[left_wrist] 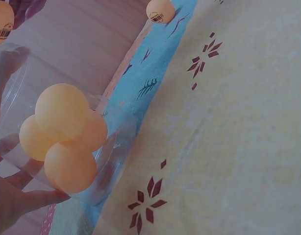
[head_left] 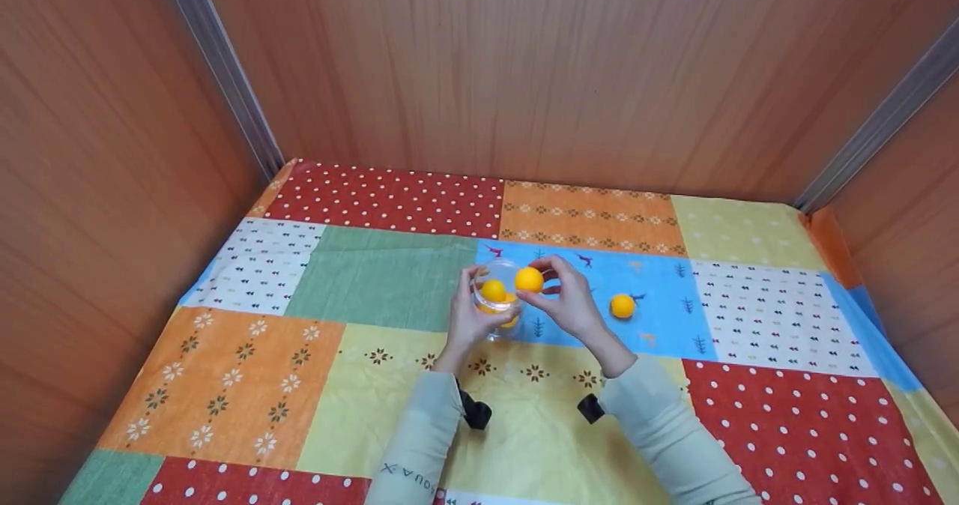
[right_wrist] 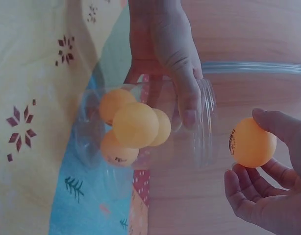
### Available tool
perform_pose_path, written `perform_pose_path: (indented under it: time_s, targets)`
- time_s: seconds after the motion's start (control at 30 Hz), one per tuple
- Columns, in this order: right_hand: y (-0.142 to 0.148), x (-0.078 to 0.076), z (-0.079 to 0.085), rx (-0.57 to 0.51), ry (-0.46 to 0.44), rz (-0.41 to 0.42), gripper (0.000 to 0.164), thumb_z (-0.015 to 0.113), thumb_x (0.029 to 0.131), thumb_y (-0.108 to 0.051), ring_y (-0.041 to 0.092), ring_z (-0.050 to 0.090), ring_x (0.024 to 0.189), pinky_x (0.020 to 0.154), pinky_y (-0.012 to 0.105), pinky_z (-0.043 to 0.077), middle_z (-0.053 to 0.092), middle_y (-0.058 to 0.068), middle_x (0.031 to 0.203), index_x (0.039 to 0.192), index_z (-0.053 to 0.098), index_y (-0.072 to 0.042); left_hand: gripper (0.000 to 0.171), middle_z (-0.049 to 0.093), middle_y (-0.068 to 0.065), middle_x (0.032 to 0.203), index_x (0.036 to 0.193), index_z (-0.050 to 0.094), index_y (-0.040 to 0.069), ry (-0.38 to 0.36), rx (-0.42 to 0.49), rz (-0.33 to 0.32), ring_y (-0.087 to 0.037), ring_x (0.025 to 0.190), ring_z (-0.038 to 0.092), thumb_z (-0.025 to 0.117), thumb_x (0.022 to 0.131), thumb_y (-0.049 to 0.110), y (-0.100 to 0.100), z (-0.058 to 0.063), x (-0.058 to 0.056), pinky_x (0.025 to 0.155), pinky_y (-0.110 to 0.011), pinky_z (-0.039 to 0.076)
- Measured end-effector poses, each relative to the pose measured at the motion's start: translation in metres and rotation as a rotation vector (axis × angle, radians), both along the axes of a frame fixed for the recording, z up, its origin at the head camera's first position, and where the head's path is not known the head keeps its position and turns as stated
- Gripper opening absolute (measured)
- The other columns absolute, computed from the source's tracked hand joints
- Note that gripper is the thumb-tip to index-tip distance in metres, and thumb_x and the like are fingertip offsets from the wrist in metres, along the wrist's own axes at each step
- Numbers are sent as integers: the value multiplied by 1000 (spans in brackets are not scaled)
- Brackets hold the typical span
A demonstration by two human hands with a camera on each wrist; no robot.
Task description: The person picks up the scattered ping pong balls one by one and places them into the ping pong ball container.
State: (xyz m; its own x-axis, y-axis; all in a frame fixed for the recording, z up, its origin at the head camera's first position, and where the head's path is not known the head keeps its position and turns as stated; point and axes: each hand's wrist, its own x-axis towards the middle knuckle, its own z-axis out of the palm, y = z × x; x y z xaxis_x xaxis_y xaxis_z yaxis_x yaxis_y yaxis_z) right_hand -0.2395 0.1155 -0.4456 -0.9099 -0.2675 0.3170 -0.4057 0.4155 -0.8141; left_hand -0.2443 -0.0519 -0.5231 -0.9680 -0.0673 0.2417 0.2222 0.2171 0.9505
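My left hand (head_left: 468, 318) grips a clear plastic jar (right_wrist: 185, 142) round its side, thumb near the rim. Several orange ping-pong balls (left_wrist: 70, 167) lie stacked inside the jar, visible through its wall. Between the thumb and fingers of my right hand (head_left: 568, 295) is another orange ping-pong ball (right_wrist: 253, 142), held just outside the jar's mouth. A further ping-pong ball (head_left: 622, 306) rests on the blue patch of the cloth, to the right of my right hand.
A patchwork cloth (head_left: 389, 407) covers the table. Wood-grain panels (head_left: 479, 70) stand along the back and both sides, with metal strips at the corners. Black wrist mounts (head_left: 475, 410) stick out from the sleeves.
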Motion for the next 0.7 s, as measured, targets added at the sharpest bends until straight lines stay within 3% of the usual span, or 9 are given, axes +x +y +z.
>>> perform_pose_path:
  time_s: [0.07, 0.23, 0.3, 0.47, 0.7]
  targets:
    - [-4, -2, 0, 2, 16, 5, 38, 71, 74, -22, 20, 54, 86, 69, 32, 50, 56, 2, 99, 104, 55, -6, 77, 46, -7, 122, 122, 35, 12, 11, 1, -1, -22, 108, 44, 81, 62, 25, 0, -1, 0, 94, -39, 37]
    - [-13, -7, -1, 0, 48, 25, 38, 71, 74, -23, 20, 53, 85, 68, 32, 50, 55, 4, 98, 104, 55, -6, 74, 45, -18, 121, 121, 34, 0, 67, 13, -11, -35, 108, 44, 79, 63, 13, 2, 22, 15, 92, -48, 35]
    - [-14, -8, -2, -2, 53, 31, 39, 71, 74, -24, 21, 54, 86, 69, 35, 50, 55, 6, 99, 104, 54, -6, 74, 44, -21, 120, 120, 34, -3, 80, 26, -19, -40, 108, 43, 79, 63, 8, 2, 24, 15, 91, -51, 34]
    - [-13, -10, -3, -21, 40, 27, 38, 70, 76, -21, 29, 53, 89, 73, 44, 48, 54, 12, 102, 106, 54, -3, 77, 44, -16, 123, 122, 35, 6, 55, 31, -20, -34, 109, 43, 82, 60, 14, 1, 1, 2, 92, -48, 36]
    - [-4, -11, -3, -4, 54, -9, 36, 69, 77, -23, 28, 53, 90, 74, 42, 48, 55, 8, 102, 105, 55, -6, 79, 44, -10, 124, 122, 35, 12, 36, -5, 9, -26, 110, 43, 82, 60, 22, 1, 0, 2, 93, -41, 36]
